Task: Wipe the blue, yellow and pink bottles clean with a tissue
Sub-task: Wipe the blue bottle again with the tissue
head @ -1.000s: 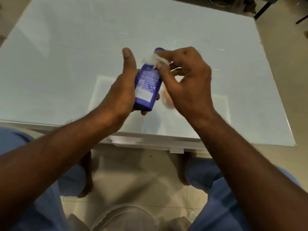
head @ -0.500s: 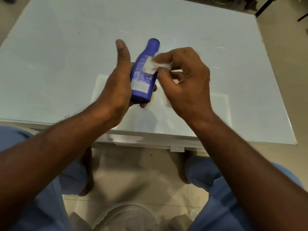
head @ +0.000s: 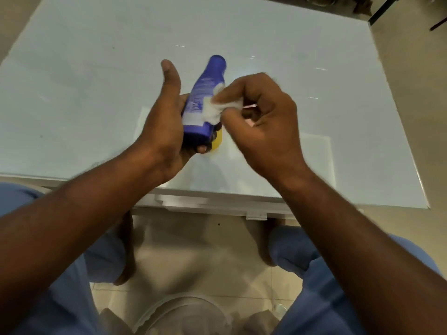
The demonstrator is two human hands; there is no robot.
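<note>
My left hand [head: 167, 131] holds a blue bottle [head: 204, 93] by its lower body, tilted with the cap pointing away, thumb raised beside it. My right hand [head: 263, 124] pinches a crumpled white tissue [head: 215, 107] and presses it against the bottle's labelled side. A yellow bottle [head: 217, 141] peeks out on the table just under the blue one, mostly hidden by my left fingers. A sliver of pink [head: 250, 106] shows behind my right fingers; the pink bottle itself is hidden.
The pale glass table [head: 96, 81] spreads out in front of me, its near edge [head: 217, 201] above my knees. A round white object [head: 183, 313] sits on the tiled floor between my legs. Dark furniture legs [head: 379, 10] stand past the table's far right corner.
The tissue has slid down from the bottle's neck to its labelled middle. The blue bottle has tipped further away, showing its cap, and the yellow bottle now shows beneath it.
</note>
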